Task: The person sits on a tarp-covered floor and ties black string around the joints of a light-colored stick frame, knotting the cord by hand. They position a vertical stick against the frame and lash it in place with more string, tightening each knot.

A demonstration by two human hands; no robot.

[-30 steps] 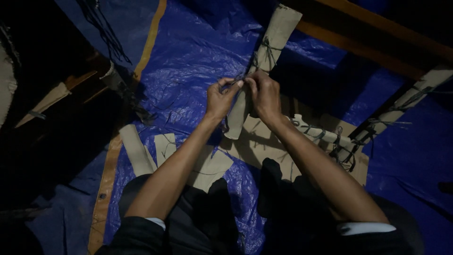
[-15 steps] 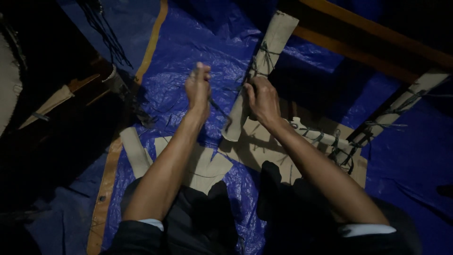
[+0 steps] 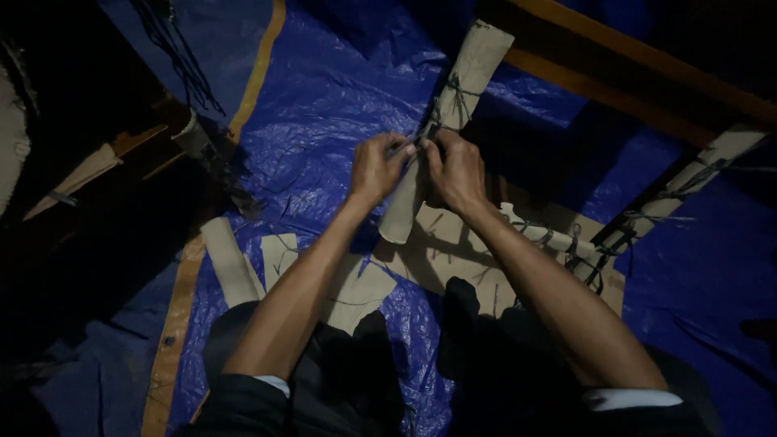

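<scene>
Nearest the camera, at 6 o'clock, the person's dark-trousered knees point(image 3: 453, 364) rest on a blue tarp point(image 3: 324, 105) spread over the floor. Just beyond them, around 7 o'clock, loose cardboard strips point(image 3: 231, 263) lie flat on the tarp, with a wider sheet point(image 3: 453, 251) under the forearms.

At the middle of the view, both hands meet on one upright-angled strip point(image 3: 469, 69) that runs from centre toward 12 o'clock. The left hand point(image 3: 376, 170) pinches at the strip's left edge, fingers closed on what looks like dark string point(image 3: 449, 101) wrapped around it. The right hand point(image 3: 457, 174) clasps the strip from the other side, fingers curled around it, seemingly to steady it while the string is drawn taut. The thumbs nearly touch, which suits close knotting work.

Toward 3 o'clock, a second bound strip point(image 3: 688, 182) slants away, already lashed with string at several spots. Farther out, at 1 o'clock, a wooden beam point(image 3: 631, 57) crosses the tarp. At 9 o'clock, dim scraps and a board point(image 3: 81, 174) sit in shadow, too dark to identify.
</scene>
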